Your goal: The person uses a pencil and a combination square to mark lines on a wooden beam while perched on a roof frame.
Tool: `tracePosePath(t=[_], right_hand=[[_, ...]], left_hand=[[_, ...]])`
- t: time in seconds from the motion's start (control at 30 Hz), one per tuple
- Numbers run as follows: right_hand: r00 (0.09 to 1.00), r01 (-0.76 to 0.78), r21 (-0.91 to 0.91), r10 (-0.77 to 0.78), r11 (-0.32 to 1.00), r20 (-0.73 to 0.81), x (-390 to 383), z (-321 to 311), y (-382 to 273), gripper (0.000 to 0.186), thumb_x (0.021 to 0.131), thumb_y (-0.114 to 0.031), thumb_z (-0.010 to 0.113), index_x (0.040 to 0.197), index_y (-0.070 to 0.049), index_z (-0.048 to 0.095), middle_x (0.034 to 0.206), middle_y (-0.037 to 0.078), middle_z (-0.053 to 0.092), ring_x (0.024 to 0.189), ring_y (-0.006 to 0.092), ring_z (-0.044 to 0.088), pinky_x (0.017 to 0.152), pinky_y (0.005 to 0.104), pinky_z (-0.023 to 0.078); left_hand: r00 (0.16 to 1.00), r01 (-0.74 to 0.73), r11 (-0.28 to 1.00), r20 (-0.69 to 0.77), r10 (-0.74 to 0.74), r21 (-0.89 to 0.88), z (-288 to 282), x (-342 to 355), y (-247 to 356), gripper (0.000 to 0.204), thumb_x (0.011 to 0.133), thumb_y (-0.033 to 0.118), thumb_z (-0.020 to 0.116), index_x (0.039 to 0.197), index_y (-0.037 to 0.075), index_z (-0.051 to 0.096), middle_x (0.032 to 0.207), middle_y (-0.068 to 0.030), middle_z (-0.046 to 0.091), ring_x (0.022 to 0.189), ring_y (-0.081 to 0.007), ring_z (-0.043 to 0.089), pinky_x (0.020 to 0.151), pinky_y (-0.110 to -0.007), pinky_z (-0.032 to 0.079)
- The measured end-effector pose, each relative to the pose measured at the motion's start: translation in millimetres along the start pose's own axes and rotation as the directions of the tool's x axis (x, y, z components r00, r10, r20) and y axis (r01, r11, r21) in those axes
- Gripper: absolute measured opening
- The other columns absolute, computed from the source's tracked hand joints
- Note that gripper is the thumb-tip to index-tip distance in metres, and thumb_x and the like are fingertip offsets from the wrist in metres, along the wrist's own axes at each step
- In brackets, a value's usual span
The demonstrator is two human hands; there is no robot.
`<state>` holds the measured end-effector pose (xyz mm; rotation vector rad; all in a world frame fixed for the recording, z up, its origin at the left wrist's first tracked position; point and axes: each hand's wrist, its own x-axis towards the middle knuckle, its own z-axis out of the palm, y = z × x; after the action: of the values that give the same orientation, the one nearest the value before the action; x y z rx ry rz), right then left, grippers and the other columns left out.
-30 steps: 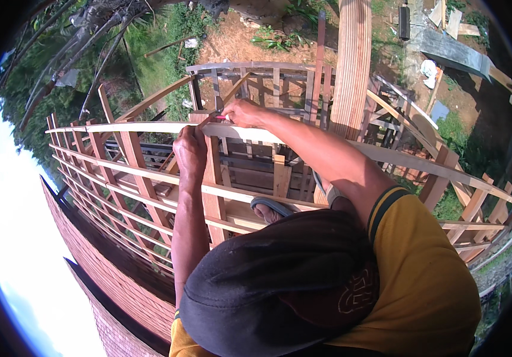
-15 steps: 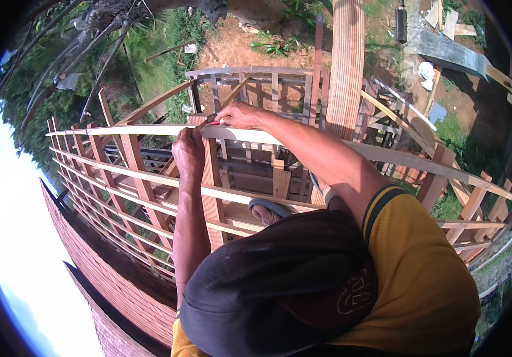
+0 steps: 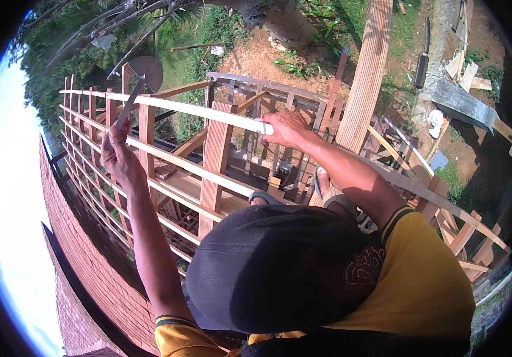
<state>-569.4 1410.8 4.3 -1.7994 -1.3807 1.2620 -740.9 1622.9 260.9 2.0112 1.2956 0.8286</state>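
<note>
My left hand is raised, its fingers wrapped round the handle of a hatchet-like tool. The tool has a broad, rounded, flat head, which stands up past a pale wooden batten; its exact kind is hard to make out. My right hand grips that batten, near where its pale length meets my fingers. A small pinkish-red thing shows at those fingers, too small to name. Beneath the batten, left of my right hand, stands a thick upright timber.
Parallel battens cross several timbers at the left. A broad beam rises beyond my right arm, with a grey strip running right. My sandalled foot is amid the framing, high above ground. A shingled roof slopes at lower left.
My left hand has swung left, away from my right hand, and the tool's rounded head now shows. My right hand has shifted right along the batten. The whole view has turned slightly.
</note>
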Motion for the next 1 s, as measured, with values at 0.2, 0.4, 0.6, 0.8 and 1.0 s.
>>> tracePosePath(t=[0.2, 0.4, 0.6, 0.8, 1.0], right_hand=[[0.997, 0.072, -0.028, -0.072, 0.997, -0.018, 6.5, 3.4, -2.0, 0.054, 0.075, -0.049, 0.077, 0.109, -0.008, 0.070, 0.087, 0.016, 0.071, 0.084, 0.0346, 0.068, 0.075, 0.0453, 0.052], [0.997, -0.035, -0.002, 0.035, 0.999, 0.069, 6.9, 0.3, -12.9, 0.052, 0.087, -0.055, 0.063, 0.110, -0.009, 0.070, 0.092, 0.020, 0.070, 0.091, 0.0384, 0.067, 0.080, 0.0483, 0.051], [0.998, -0.026, 0.036, 0.025, 0.999, 0.051, 3.7, -8.7, -17.1, 0.046, 0.095, -0.049, 0.055, 0.118, -0.012, 0.070, 0.090, 0.023, 0.069, 0.086, 0.0408, 0.067, 0.075, 0.0479, 0.051], [1.000, -0.015, 0.022, 0.015, 1.000, -0.009, 17.1, 18.9, 1.5, 0.039, 0.094, -0.043, 0.060, 0.091, -0.005, 0.069, 0.079, 0.020, 0.068, 0.081, 0.0380, 0.067, 0.071, 0.0469, 0.051], [0.999, -0.044, -0.006, 0.044, 0.999, -0.029, 14.8, -2.1, -4.4, 0.038, 0.093, -0.042, 0.061, 0.094, -0.005, 0.069, 0.080, 0.019, 0.067, 0.080, 0.0371, 0.066, 0.071, 0.0452, 0.050]], left_hand=[[0.998, -0.016, 0.858, -0.050, 0.048, 0.513, -169.1, -4.2, 66.1, 0.034, 0.104, 0.030, 0.053, 0.113, 0.000, 0.068, 0.100, -0.0068, 0.072, 0.098, -0.0116, 0.064, 0.093, -0.029, 0.046], [0.986, 0.146, 0.765, -0.154, -0.062, 0.627, -255.6, -83.6, 81.6, 0.030, 0.104, 0.027, 0.054, 0.110, 0.000, 0.066, 0.096, -0.0047, 0.069, 0.093, -0.0092, 0.060, 0.087, -0.025, 0.045], [0.909, 0.356, 0.787, -0.382, -0.167, 0.504, -269.8, -158.1, 63.8, 0.031, 0.104, 0.025, 0.053, 0.108, -0.001, 0.068, 0.095, -0.0054, 0.069, 0.092, -0.0106, 0.061, 0.084, -0.027, 0.047], [0.858, 0.429, 0.816, -0.457, -0.235, 0.387, -313.5, -168.4, -15.3, 0.030, 0.103, 0.025, 0.055, 0.103, -0.002, 0.069, 0.087, -0.0052, 0.070, 0.085, -0.0112, 0.063, 0.084, -0.028, 0.047], [0.881, 0.442, 0.850, -0.316, -0.352, 0.286, -261.1, -78.2, -104.1, 0.032, 0.102, 0.030, 0.057, 0.101, 0.000, 0.070, 0.092, -0.0069, 0.071, 0.087, -0.0107, 0.062, 0.085, -0.028, 0.046]])
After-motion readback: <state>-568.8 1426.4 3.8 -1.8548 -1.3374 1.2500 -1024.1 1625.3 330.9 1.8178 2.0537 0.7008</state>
